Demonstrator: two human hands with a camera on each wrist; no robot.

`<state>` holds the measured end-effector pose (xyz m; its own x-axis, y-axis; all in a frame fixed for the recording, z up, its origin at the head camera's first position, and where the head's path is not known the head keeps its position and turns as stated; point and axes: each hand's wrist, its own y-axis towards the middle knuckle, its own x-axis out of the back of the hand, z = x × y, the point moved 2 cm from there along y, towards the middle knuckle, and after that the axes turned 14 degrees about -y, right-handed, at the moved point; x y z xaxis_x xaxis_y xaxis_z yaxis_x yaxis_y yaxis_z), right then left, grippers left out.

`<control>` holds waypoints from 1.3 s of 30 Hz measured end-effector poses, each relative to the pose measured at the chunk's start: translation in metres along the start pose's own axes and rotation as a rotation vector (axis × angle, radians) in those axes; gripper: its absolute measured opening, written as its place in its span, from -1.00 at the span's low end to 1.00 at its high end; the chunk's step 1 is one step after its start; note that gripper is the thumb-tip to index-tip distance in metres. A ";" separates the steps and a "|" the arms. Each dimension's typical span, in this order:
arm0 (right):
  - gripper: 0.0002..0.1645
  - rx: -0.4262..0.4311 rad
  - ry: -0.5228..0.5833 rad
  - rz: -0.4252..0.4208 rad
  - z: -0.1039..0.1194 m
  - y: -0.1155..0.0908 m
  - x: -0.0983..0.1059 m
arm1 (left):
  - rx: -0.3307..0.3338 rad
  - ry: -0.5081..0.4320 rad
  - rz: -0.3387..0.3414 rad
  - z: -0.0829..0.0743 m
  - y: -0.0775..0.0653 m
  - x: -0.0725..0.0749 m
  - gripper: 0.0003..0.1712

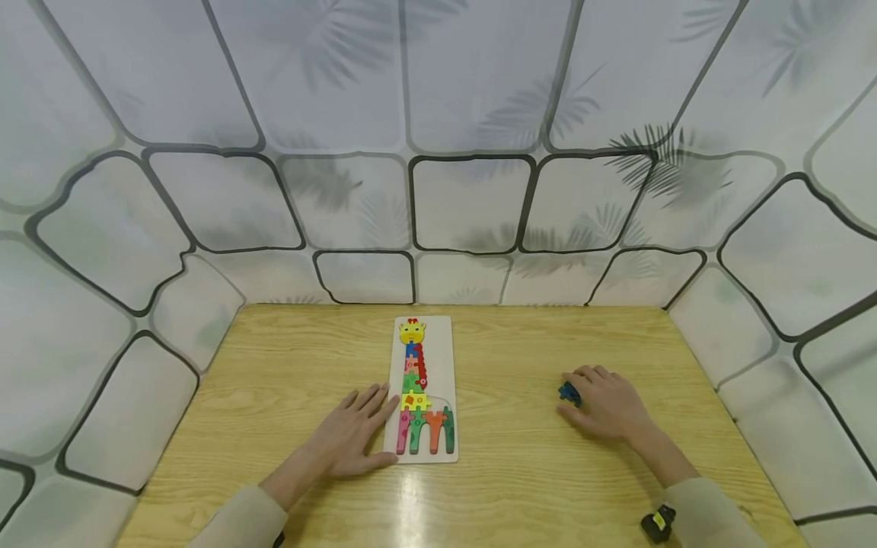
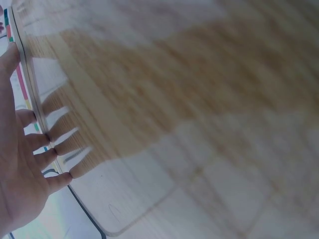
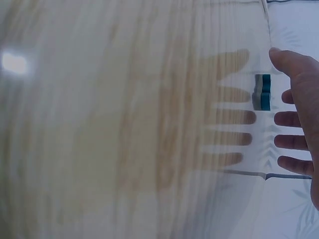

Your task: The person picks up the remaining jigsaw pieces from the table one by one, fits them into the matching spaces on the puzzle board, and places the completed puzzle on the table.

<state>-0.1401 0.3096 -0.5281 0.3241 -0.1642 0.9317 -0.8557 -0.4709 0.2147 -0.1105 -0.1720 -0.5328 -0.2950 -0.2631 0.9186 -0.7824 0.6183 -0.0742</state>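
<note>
A white giraffe puzzle board lies on the table, with colourful jigsaw pieces set in it from the yellow head down to the legs. Beside the yellow body piece, an outlined patch of bare board shows. My left hand rests at the board's left edge, fingers spread and fairly straight; the left wrist view shows its fingertips along that edge. To the right, a small blue puzzle piece lies on the table. My right hand hovers close over it, thumb and fingers apart and not gripping it.
The wooden table reaches back to a pale wall covering with a stone-like pattern, which also rises at both sides. A small black device with a yellow mark sits by the right sleeve.
</note>
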 end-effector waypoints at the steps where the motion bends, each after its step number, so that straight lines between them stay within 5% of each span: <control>1: -0.30 0.001 -0.001 0.001 0.000 0.000 0.000 | 0.000 0.000 0.000 0.000 0.000 0.000 0.11; 23: -0.34 -0.025 0.022 0.075 -0.009 -0.002 -0.010 | 0.015 -0.002 0.010 0.000 -0.001 0.000 0.11; 39: -0.41 -0.036 0.006 0.054 -0.010 -0.003 -0.013 | 0.005 0.002 0.004 0.001 0.000 -0.001 0.11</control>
<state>-0.1459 0.3218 -0.5378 0.2743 -0.1831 0.9441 -0.8861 -0.4297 0.1741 -0.1108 -0.1723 -0.5342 -0.2973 -0.2594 0.9189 -0.7842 0.6153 -0.0801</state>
